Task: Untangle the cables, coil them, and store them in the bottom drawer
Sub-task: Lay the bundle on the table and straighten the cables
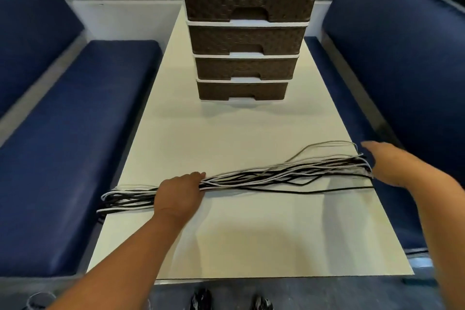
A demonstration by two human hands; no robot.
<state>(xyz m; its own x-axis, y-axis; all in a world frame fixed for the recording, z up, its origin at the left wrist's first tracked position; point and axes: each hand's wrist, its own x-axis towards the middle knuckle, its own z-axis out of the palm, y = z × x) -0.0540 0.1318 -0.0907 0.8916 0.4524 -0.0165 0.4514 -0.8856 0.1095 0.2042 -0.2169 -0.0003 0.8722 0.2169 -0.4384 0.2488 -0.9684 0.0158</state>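
Observation:
A long bundle of black, white and grey cables (271, 175) lies stretched across the cream table (226, 133), its left end hanging past the table's left edge. My left hand (180, 194) grips the bundle left of its middle, fingers curled round the strands. At the bundle's right end my right hand (387, 166) hovers with straight fingers, just beside the looped ends. Behind them stands a drawer unit with several brown woven drawers in a white frame; the bottom drawer (242, 91) is closed.
Blue cushioned benches run along both sides of the table, one on the left (75, 133) and one on the right (402, 83). A dark cable (416, 251) hangs off the right bench. My shoes (201, 298) show below the table's near edge.

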